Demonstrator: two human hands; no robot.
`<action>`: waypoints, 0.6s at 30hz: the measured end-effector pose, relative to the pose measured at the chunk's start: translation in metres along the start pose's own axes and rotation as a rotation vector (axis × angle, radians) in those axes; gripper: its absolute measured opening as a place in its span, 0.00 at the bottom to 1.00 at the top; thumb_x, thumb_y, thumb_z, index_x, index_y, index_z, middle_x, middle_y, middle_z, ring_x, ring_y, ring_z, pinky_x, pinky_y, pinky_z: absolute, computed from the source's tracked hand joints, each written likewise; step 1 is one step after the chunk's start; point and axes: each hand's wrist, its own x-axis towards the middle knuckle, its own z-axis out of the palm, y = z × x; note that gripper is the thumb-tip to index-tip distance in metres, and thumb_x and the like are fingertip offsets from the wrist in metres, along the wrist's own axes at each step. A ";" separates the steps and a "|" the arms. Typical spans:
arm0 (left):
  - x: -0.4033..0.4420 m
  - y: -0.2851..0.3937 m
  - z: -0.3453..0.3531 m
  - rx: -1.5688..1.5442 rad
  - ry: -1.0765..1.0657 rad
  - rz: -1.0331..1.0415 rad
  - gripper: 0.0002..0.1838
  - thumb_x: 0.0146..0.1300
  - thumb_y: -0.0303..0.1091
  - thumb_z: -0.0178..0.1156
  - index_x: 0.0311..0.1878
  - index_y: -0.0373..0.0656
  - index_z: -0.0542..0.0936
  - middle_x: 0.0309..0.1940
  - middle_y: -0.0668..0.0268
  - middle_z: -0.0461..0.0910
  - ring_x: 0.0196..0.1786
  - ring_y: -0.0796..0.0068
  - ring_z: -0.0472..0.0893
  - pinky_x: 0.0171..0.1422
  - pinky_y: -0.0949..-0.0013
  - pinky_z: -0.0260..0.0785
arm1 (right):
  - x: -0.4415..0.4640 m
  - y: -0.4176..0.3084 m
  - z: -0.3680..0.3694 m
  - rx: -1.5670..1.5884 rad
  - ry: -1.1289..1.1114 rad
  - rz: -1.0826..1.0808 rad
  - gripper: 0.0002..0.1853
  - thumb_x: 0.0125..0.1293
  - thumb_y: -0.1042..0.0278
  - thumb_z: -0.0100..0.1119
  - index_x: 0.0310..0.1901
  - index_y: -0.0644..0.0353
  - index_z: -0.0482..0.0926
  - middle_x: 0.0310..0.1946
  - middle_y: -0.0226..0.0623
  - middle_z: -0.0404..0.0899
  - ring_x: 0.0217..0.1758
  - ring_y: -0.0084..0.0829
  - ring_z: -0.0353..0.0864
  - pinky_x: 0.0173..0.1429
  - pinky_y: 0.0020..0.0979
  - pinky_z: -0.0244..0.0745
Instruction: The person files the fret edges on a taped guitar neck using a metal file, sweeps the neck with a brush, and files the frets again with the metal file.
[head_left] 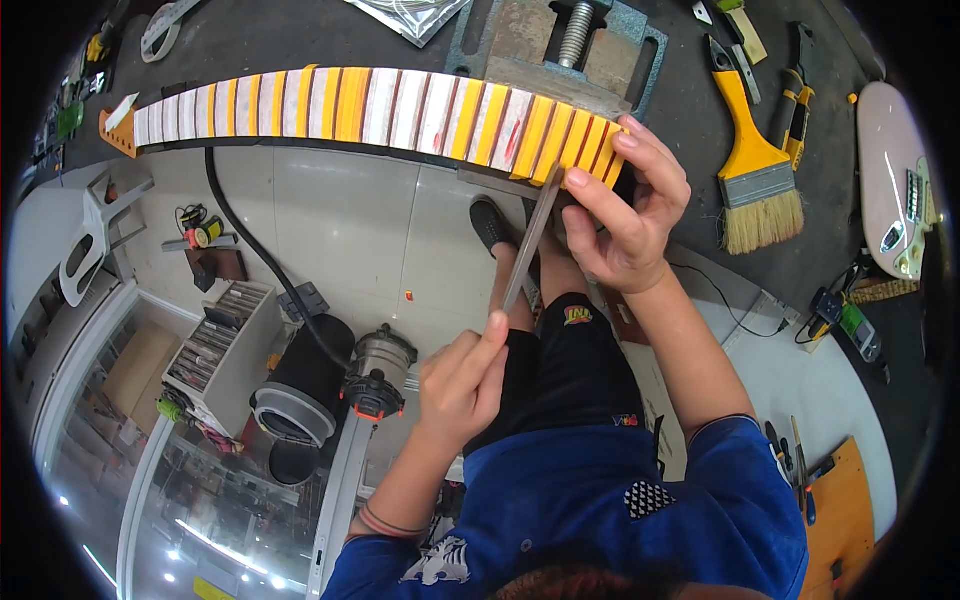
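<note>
A guitar neck (380,108) stretches across the upper view, its fretboard covered with white and yellow tape strips between the fret lines. Its wooden headstock (120,133) is at the far left. My left hand (463,382) is closed round the lower end of a slim metal file (530,245), index finger stretched along it. The file slants up so that its tip meets the near edge of the neck, close to the right end. My right hand (635,205) curls its fingertips onto that end, one fingertip right beside the file tip. Its remaining fingers are partly hidden.
Behind the neck stands a bench vise (570,50). A yellow-handled brush (755,170) and a utility knife (795,120) lie on the dark bench to the right. A pale guitar body (893,180) is at the far right. A vacuum (315,370) with its hose stands on the floor.
</note>
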 end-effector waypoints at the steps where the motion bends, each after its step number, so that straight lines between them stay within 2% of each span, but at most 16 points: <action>1: 0.015 0.005 0.002 -0.009 0.061 0.054 0.30 0.71 0.13 0.65 0.76 0.34 0.81 0.55 0.46 0.85 0.50 0.54 0.90 0.55 0.61 0.81 | -0.001 0.000 0.001 0.004 0.000 -0.002 0.26 0.63 0.68 0.78 0.64 0.40 0.89 0.69 0.44 0.72 0.74 0.56 0.77 0.78 0.49 0.78; 4: 0.104 0.026 0.014 -0.062 0.256 0.236 0.31 0.71 0.18 0.69 0.77 0.40 0.82 0.28 0.59 0.77 0.25 0.58 0.79 0.33 0.57 0.75 | 0.001 -0.001 0.003 0.005 0.017 -0.007 0.26 0.62 0.69 0.78 0.64 0.40 0.89 0.70 0.44 0.72 0.74 0.56 0.77 0.79 0.50 0.78; 7: 0.116 0.031 0.012 -0.065 0.239 0.222 0.32 0.72 0.18 0.68 0.79 0.41 0.81 0.30 0.59 0.78 0.27 0.59 0.80 0.33 0.58 0.75 | -0.001 0.000 0.004 0.005 0.024 -0.002 0.26 0.62 0.69 0.78 0.64 0.40 0.89 0.70 0.44 0.72 0.74 0.55 0.77 0.79 0.49 0.78; 11: 0.034 -0.002 0.016 -0.008 0.218 0.208 0.34 0.70 0.17 0.70 0.79 0.42 0.81 0.27 0.61 0.77 0.24 0.62 0.79 0.32 0.58 0.75 | -0.001 0.000 0.003 0.022 0.011 0.004 0.26 0.62 0.69 0.77 0.64 0.40 0.89 0.70 0.44 0.72 0.75 0.54 0.76 0.79 0.49 0.78; 13: -0.007 0.002 0.002 0.037 0.043 0.039 0.33 0.67 0.09 0.65 0.76 0.34 0.81 0.43 0.45 0.90 0.35 0.59 0.89 0.45 0.64 0.82 | -0.001 0.000 0.002 0.014 0.000 0.002 0.26 0.62 0.70 0.77 0.64 0.40 0.90 0.70 0.44 0.72 0.75 0.54 0.76 0.79 0.48 0.78; 15: 0.015 0.005 0.010 0.009 0.167 0.141 0.34 0.68 0.14 0.68 0.78 0.39 0.81 0.32 0.56 0.82 0.27 0.61 0.83 0.36 0.61 0.77 | -0.001 0.001 0.002 0.014 0.005 0.000 0.27 0.62 0.70 0.77 0.63 0.40 0.90 0.70 0.43 0.72 0.76 0.54 0.76 0.79 0.48 0.78; 18: 0.090 0.025 0.016 -0.037 0.253 0.219 0.33 0.70 0.17 0.69 0.78 0.41 0.82 0.28 0.61 0.78 0.25 0.60 0.80 0.33 0.59 0.76 | -0.001 0.001 0.006 0.011 0.034 -0.011 0.27 0.61 0.71 0.77 0.63 0.40 0.90 0.70 0.43 0.72 0.76 0.54 0.76 0.79 0.48 0.78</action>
